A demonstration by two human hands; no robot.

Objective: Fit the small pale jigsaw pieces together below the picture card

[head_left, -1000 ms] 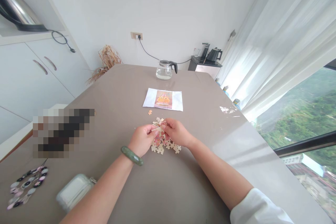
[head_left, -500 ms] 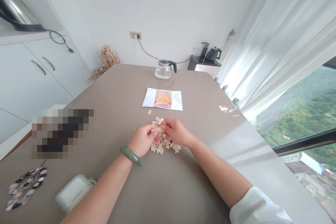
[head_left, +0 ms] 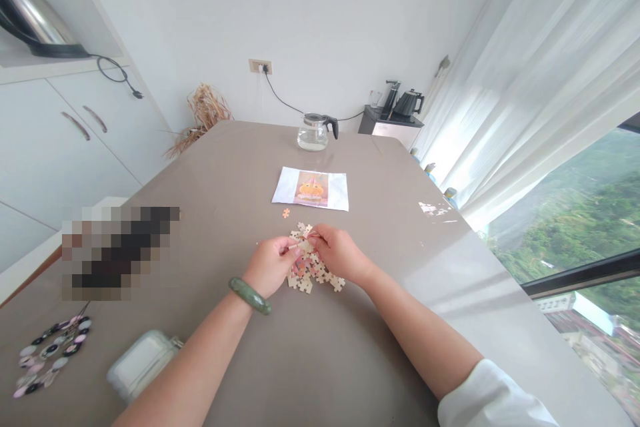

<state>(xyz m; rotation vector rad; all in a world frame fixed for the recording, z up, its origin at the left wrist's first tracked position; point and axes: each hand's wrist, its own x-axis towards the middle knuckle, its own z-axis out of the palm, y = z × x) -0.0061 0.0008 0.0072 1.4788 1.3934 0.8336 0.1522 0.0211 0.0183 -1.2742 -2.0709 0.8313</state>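
Right at the middle of the table [head_left: 310,353], a small heap of puzzle pieces [head_left: 313,268] was being worked over by both hands. The left hand [head_left: 270,265], with a green bangle [head_left: 250,295] at its wrist, was held closed at the heap's left edge, and a single pale piece was pinched between its thumb and fingertips. The right hand [head_left: 339,253] was curled over the heap's right side, its fingertips brought in to meet the left hand's at that same piece; whether anything more was gripped in it could not be told. A lone piece [head_left: 285,213] was seen lying apart, just beyond the heap. Farther back, a printed picture sheet [head_left: 311,189] was laid flat, and behind it a glass jug [head_left: 314,131] was stood near the table's far end. At the near left, a clear plastic box [head_left: 141,363] and a string of beads [head_left: 50,353] were left well apart from the hands.
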